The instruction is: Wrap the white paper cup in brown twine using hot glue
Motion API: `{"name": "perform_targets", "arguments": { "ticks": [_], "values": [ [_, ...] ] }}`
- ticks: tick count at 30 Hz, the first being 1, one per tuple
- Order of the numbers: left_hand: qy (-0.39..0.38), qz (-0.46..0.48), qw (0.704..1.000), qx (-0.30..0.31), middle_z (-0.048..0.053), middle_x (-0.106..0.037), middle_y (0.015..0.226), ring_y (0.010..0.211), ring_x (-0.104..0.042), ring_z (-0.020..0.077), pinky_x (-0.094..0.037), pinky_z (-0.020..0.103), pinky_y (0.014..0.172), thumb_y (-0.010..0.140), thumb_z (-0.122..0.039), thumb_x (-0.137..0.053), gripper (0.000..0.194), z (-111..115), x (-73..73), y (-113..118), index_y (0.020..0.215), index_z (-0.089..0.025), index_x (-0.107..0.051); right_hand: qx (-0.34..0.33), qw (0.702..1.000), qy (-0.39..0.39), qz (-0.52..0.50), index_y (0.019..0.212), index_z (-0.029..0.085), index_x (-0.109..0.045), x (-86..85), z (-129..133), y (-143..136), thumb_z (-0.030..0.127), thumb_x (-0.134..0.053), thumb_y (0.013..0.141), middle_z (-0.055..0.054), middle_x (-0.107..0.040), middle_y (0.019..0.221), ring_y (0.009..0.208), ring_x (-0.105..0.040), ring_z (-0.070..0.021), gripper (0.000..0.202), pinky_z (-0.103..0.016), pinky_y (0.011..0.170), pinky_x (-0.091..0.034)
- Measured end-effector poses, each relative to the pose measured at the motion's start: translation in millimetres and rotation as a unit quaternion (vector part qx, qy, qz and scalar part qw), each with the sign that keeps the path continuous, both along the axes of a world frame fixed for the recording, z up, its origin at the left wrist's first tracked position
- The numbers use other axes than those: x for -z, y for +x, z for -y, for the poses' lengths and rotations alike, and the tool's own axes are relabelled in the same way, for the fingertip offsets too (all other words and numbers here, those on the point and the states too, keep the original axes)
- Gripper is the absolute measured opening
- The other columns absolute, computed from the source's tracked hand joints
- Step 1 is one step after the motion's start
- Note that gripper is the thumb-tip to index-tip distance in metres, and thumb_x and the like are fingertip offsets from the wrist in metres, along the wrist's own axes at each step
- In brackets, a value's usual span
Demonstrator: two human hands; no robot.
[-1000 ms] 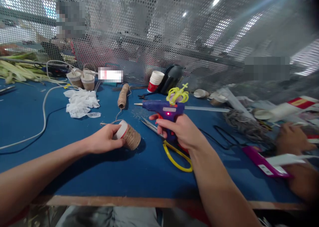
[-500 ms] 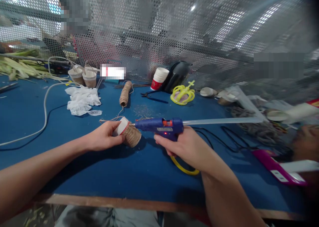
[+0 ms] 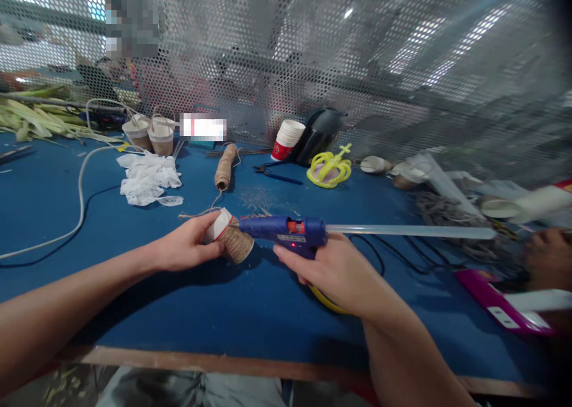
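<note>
My left hand (image 3: 190, 243) is closed on a paper cup (image 3: 236, 244), tilted on its side and wrapped in brown twine over most of its wall. White paper still shows at the end between my fingers. In my right hand (image 3: 333, 264) is a blue glue gun (image 3: 286, 233) with a red light lit on its side. Its nozzle meets the cup where the twine borders the bare paper. A long clear glue stick (image 3: 411, 232) juts from the back of the gun. From the cup a strand runs to a twine roll (image 3: 226, 167) behind it.
White gloves (image 3: 149, 177) and two twine-wrapped cups (image 3: 161, 137) lie at the left. Pliers (image 3: 279, 174), stacked paper cups (image 3: 288, 139) and a yellow crown (image 3: 329, 168) stand at the back. A purple power strip (image 3: 496, 303) and another person's hand (image 3: 547, 252) are at the right.
The glue gun has tilted, its rear end and glue stick swinging lower, while the nozzle stays at the cup. The other person's hand at the right has shifted.
</note>
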State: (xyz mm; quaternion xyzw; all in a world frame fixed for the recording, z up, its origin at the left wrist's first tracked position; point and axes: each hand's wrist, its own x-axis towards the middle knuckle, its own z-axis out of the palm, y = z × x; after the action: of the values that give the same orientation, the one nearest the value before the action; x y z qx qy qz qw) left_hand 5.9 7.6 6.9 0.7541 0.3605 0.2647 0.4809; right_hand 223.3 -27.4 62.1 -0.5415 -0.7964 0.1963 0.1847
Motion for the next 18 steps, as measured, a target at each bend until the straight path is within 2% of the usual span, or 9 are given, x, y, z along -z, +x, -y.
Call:
{"name": "perform_targets", "arguments": {
  "ticks": [7,18],
  "values": [
    [0.025,-0.021,0.999,-0.004,0.006,-0.057,0.088,0.073,-0.052,0.0156,-0.044,0.025,0.065,0.075,-0.022,-0.051,0.021,1.1,-2.2,0.1,0.093,-0.011,-0.05,0.012,1.0,-0.015,-0.004,0.046,0.021,-0.046,-0.7,1.3,-0.1,0.028,-0.051,0.077,0.003,-0.052,0.042,0.046,-0.05,-0.0122,0.033,-0.024,0.049,-0.041],
    [0.016,-0.029,0.999,0.004,0.006,-0.055,0.089,0.074,-0.051,0.0154,-0.043,0.025,0.065,0.074,-0.023,-0.048,0.023,1.2,-4.8,0.2,0.094,-0.011,-0.049,0.033,0.999,-0.04,-0.014,0.045,0.021,-0.045,-1.6,2.9,-0.6,0.029,-0.05,0.077,0.003,-0.052,0.042,0.045,-0.051,-0.0125,0.033,-0.024,0.047,-0.041]
  ]
}}
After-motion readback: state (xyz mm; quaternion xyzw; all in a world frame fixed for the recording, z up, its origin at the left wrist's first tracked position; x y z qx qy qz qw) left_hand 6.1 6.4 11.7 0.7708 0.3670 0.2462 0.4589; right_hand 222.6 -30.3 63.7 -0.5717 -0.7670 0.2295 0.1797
